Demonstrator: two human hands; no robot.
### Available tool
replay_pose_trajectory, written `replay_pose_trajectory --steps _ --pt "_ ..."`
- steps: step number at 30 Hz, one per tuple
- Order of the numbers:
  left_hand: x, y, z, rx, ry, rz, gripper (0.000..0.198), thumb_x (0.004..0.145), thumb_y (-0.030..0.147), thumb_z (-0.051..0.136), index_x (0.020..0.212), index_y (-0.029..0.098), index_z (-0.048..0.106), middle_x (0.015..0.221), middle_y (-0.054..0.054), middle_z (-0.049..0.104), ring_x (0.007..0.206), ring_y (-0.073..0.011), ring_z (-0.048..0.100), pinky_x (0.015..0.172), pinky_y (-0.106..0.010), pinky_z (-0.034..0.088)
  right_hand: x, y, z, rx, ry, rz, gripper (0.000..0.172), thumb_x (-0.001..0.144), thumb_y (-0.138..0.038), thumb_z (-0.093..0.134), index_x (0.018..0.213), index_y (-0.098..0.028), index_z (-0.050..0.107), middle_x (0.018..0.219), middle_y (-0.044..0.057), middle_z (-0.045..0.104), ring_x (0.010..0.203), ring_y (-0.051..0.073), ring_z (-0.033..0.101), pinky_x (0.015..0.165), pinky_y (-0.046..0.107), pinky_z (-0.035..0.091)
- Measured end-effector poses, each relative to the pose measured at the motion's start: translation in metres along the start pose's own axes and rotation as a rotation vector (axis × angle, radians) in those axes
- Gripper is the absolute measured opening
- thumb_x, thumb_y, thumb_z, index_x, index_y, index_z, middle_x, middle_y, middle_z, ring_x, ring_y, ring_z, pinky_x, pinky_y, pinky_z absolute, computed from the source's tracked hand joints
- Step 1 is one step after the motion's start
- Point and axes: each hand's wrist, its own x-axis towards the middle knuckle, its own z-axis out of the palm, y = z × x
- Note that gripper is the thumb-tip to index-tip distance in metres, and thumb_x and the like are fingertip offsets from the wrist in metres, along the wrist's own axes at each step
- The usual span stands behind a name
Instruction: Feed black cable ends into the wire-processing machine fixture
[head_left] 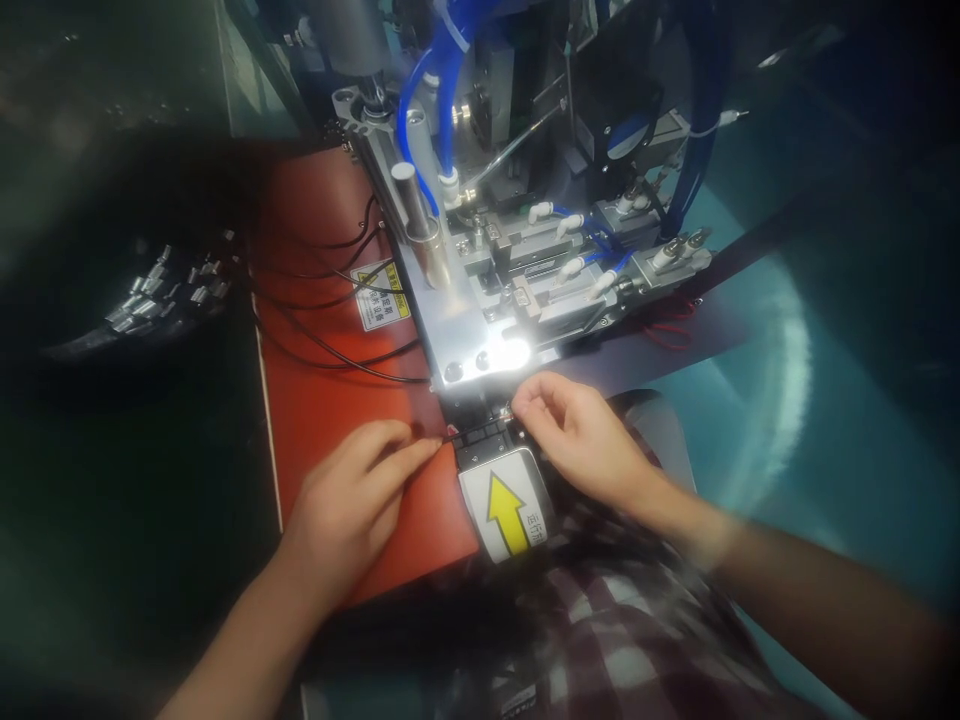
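My left hand [349,500] rests over the orange-red surface [315,350], its thumb and index finger stretched to a thin dark strand [469,430] and pinched at its left end. On the other side, my right hand [574,430] has thumb and fingertips pressed together at the strand's right end. The strand lies across a small black fixture [480,450] at the front of the metal machine [457,340]. Just below the fixture is a white cover with a yellow arrow [506,505]. What sits between my right fingertips is too small to tell.
Black cables [330,360] run over the surface beside a warning label [381,295]. Blue hoses [446,90] and pneumatic fittings [574,225] stand behind my hands. Several small shiny metal parts [161,290] lie at the far left. A bright light shines on the machine's front edge.
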Motion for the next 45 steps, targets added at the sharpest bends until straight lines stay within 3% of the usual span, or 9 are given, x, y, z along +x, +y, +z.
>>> replay_pose_trajectory --steps 10,19,25,29,31,35,40,45 --pt "0.002 0.001 0.000 0.003 0.022 0.014 0.028 0.087 0.000 0.049 0.108 0.009 0.065 0.101 -0.011 0.059 0.094 -0.0170 0.059 0.079 -0.025 0.048 -0.001 -0.007 0.003 -0.124 0.035 0.024 0.014 0.090 -0.022 0.048 0.077 -0.020 0.053 0.066 -0.002 0.056 0.061 0.014 0.050 0.058 0.026 0.037" --pt "0.001 0.000 0.000 0.031 0.008 0.019 0.030 0.088 -0.001 0.049 0.110 0.010 0.064 0.102 -0.010 0.058 0.092 -0.0159 0.057 0.076 -0.025 0.047 0.002 -0.003 -0.004 0.187 0.071 0.071 0.017 0.089 -0.028 0.055 0.080 -0.016 0.064 0.076 0.002 0.062 0.070 0.014 0.055 0.061 0.025 0.042" --pt "0.002 0.000 -0.001 0.028 0.013 0.031 0.030 0.087 -0.001 0.049 0.111 0.010 0.063 0.101 -0.010 0.058 0.092 -0.0159 0.057 0.076 -0.024 0.047 -0.002 -0.005 0.001 -0.026 0.118 -0.062 0.010 0.085 -0.025 0.062 0.079 -0.018 0.067 0.057 -0.004 0.051 0.053 0.011 0.046 0.053 0.025 0.035" --pt "0.003 0.000 -0.001 0.033 0.015 0.035 0.029 0.088 0.000 0.049 0.110 0.011 0.063 0.101 -0.009 0.058 0.092 -0.0156 0.057 0.077 -0.024 0.047 -0.002 -0.007 0.007 -0.241 0.208 -0.293 0.013 0.086 -0.017 0.060 0.076 -0.016 0.068 0.063 -0.002 0.058 0.058 0.011 0.050 0.058 0.025 0.037" --pt "0.003 0.000 -0.001 0.035 0.010 0.033 0.029 0.088 0.000 0.049 0.110 0.011 0.064 0.102 -0.009 0.058 0.093 -0.0154 0.057 0.077 -0.024 0.047 0.000 -0.009 0.008 -0.285 0.227 -0.317 0.013 0.086 -0.019 0.061 0.076 -0.016 0.069 0.063 -0.002 0.059 0.057 0.011 0.050 0.057 0.025 0.037" --pt "0.003 0.000 -0.001 0.043 0.006 0.035 0.029 0.088 -0.001 0.049 0.109 0.011 0.064 0.101 -0.009 0.058 0.092 -0.0150 0.057 0.077 -0.024 0.047 0.002 -0.009 0.001 -0.259 0.195 -0.257 0.014 0.086 -0.022 0.062 0.078 -0.017 0.071 0.072 0.001 0.068 0.065 0.014 0.058 0.062 0.026 0.040" --pt "0.003 0.000 -0.001 0.039 0.019 0.039 0.028 0.088 -0.001 0.048 0.108 0.010 0.064 0.100 -0.009 0.058 0.091 -0.0151 0.057 0.076 -0.024 0.047 0.001 0.000 -0.010 0.071 0.119 -0.067 0.020 0.090 -0.023 0.055 0.084 -0.016 0.073 0.084 0.004 0.074 0.077 0.018 0.065 0.067 0.026 0.047" --pt "0.003 0.001 -0.001 0.032 0.017 0.029 0.029 0.088 -0.001 0.049 0.109 0.010 0.064 0.101 -0.009 0.058 0.090 -0.0150 0.057 0.076 -0.024 0.046 0.001 0.000 -0.012 0.122 0.059 0.073 0.015 0.082 -0.026 0.065 0.081 -0.013 0.073 0.078 0.006 0.072 0.070 0.018 0.063 0.062 0.028 0.046"
